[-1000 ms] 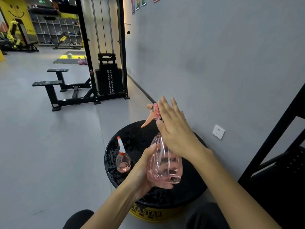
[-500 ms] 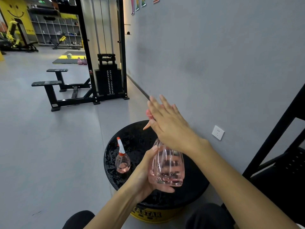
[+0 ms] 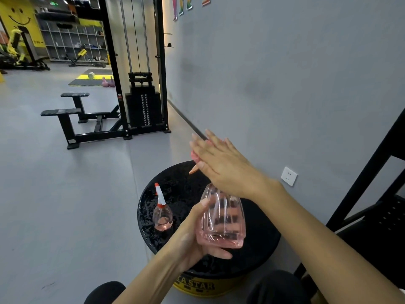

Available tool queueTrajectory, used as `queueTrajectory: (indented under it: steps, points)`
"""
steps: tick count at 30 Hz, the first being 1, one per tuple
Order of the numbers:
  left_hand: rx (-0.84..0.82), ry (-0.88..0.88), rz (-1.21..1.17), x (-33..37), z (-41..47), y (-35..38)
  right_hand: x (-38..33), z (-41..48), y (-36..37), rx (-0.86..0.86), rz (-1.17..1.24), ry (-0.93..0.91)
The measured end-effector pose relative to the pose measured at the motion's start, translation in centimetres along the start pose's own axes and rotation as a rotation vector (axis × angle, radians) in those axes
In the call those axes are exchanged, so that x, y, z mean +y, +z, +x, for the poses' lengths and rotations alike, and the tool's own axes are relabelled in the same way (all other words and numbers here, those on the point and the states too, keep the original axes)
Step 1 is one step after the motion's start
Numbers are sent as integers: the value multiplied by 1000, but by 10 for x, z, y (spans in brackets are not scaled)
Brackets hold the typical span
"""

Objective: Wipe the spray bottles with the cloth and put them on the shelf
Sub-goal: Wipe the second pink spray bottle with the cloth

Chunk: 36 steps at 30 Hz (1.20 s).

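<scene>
A large clear pink spray bottle (image 3: 221,224) is held above the black round drum top (image 3: 263,233). My left hand (image 3: 192,235) grips its body from the left and underneath. My right hand (image 3: 221,167) lies flat over the bottle's spray head with its fingers straight, hiding most of it. Only the orange trigger tip (image 3: 194,170) and a bit of pink cloth (image 3: 194,155) show under the fingers. A smaller pink spray bottle (image 3: 162,216) with a white and orange head stands upright on the drum, to the left of my hands.
A black shelf frame (image 3: 372,172) rises at the right edge beside the grey wall, which has a white socket (image 3: 288,176). A black cable weight machine (image 3: 142,106) with low benches stands further back on the grey floor. My knees are at the bottom edge.
My right hand has slid leftwards across the spray head, covering the trigger and cloth more. The big bottle has tilted and sunk slightly in my left hand.
</scene>
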<state>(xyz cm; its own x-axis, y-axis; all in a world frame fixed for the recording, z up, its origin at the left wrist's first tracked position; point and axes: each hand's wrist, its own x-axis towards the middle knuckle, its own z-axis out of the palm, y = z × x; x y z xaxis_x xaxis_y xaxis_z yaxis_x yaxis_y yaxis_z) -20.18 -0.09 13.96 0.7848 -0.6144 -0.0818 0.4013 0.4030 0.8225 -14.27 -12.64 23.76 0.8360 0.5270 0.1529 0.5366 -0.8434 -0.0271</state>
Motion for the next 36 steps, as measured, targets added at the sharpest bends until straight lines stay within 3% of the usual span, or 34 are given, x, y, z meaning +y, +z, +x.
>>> queueTrajectory:
  steps: [5,12,15,22,30,36]
  points:
    - [6,14,2,-2,0,-2,-6,-11,2,-66,-21,-82]
    - [-35,48,65,0,-2,5,21,7,-5,23,66,110]
    - [-30,59,78,0,-3,3,20,3,2,7,116,43]
    - [-10,56,85,-2,-1,-1,4,-15,13,-36,-18,-115]
    - [-11,49,61,-2,4,-1,14,0,4,2,84,26]
    - [-2,27,50,-2,3,-6,3,-10,11,-85,13,-99]
